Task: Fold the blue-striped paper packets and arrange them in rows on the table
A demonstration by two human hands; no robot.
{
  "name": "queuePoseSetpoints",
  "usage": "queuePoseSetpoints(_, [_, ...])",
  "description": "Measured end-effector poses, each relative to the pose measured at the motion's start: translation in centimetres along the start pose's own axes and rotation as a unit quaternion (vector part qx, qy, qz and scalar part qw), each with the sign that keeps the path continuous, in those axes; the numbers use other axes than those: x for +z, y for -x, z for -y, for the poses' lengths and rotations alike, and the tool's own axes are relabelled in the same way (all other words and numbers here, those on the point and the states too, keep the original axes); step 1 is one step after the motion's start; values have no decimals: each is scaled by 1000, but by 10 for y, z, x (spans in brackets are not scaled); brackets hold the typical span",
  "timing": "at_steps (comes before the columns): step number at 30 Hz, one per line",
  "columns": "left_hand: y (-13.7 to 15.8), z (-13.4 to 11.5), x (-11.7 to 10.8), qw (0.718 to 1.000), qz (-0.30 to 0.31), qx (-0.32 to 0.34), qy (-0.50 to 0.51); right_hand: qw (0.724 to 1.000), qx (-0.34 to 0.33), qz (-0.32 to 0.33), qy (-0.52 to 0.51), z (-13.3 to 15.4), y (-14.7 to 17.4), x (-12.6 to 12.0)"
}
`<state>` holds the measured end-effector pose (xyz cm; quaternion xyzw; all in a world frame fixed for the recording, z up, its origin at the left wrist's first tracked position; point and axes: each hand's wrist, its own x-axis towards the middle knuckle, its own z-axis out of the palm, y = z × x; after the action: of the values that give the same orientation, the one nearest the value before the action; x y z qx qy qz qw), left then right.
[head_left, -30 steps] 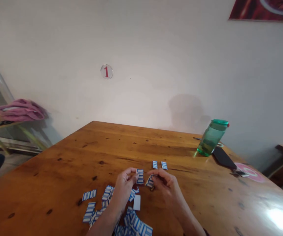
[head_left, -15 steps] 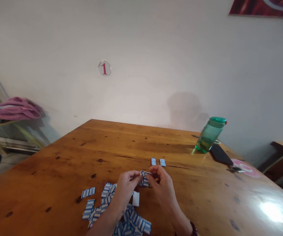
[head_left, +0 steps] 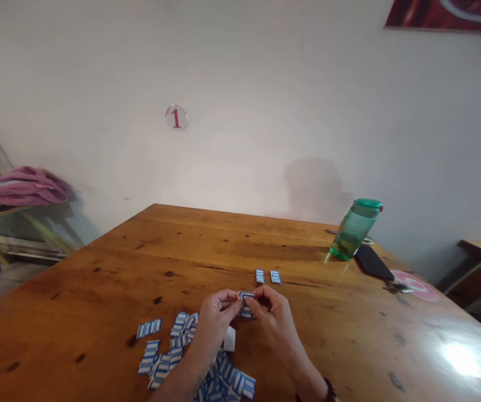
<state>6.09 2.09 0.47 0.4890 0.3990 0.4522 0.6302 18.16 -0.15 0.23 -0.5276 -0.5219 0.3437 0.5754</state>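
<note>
My left hand (head_left: 214, 319) and my right hand (head_left: 277, 319) meet above the wooden table (head_left: 224, 261). Thumbs and fingers of both pinch a small blue-and-white striped card (head_left: 246, 313) from its two sides, partly covering it. Whether it is one piece or several layers I cannot tell. Beneath and around my left forearm spreads a loose heap of similar striped cards (head_left: 222, 375). One plain white piece (head_left: 229, 339) lies between my wrists. Just beyond my fingers lie two separate striped pieces, a left one (head_left: 259, 276) and a right one (head_left: 275, 277).
A green water bottle (head_left: 355, 229) stands at the table's far right, beside a dark flat phone-like object (head_left: 374, 262) and a pink round disc (head_left: 416, 285). Left of the table, a pink cloth (head_left: 25, 186) lies on another surface. A wall rises behind.
My right hand has moved slightly left, closer to my left hand, and the striped card between them shows less width. The view has shifted a little.
</note>
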Motion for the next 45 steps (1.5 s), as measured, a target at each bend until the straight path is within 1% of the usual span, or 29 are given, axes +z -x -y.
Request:
queuePoseSetpoints(6, [3, 3, 2, 999, 9, -10, 36, 998, 36, -17, -55, 3, -1, 0])
queuePoseSetpoints(10, [4, 2, 4, 999, 8, 2, 52, 996, 47, -37, -67, 5, 0, 1])
queuePoseSetpoints(15, [4, -1, 7, 998, 9, 7, 65, 995, 52, -47, -77, 5, 0, 1])
queuePoseSetpoints(20, [5, -2, 6, 998, 11, 3, 60, 996, 45, -52, -61, 3, -1, 0])
queuePoseSetpoints(24, [3, -1, 3, 1000, 12, -16, 17, 998, 31, -37, -40, 1, -1, -1])
queuePoseSetpoints(27, [2, 1, 0, 1000, 1, -13, -2, 999, 14, -25, -19, 2, 1, 0])
queuePoseSetpoints(31, [2, 2, 0, 1000, -15, -14, 4, 1000, 14, -7, -26, 5, 3, 1])
queuePoseSetpoints(35, [2, 2, 2, 999, -30, -16, 17, 999, 22, -5, -33, 7, 2, 1])
queuePoseSetpoints(37, [2, 2, 2, 999, -27, -14, 15, 999, 20, -11, -30, 6, 2, 0])
queuePoseSetpoints(42, [4, 0, 3, 1000, 2, -8, 13, 1000, 12, -16, -24, 5, 2, -1])
queuePoseSetpoints(45, [5, -1, 4, 1000, -10, 0, 5, 1000, 13, -15, -22, 5, 2, -2])
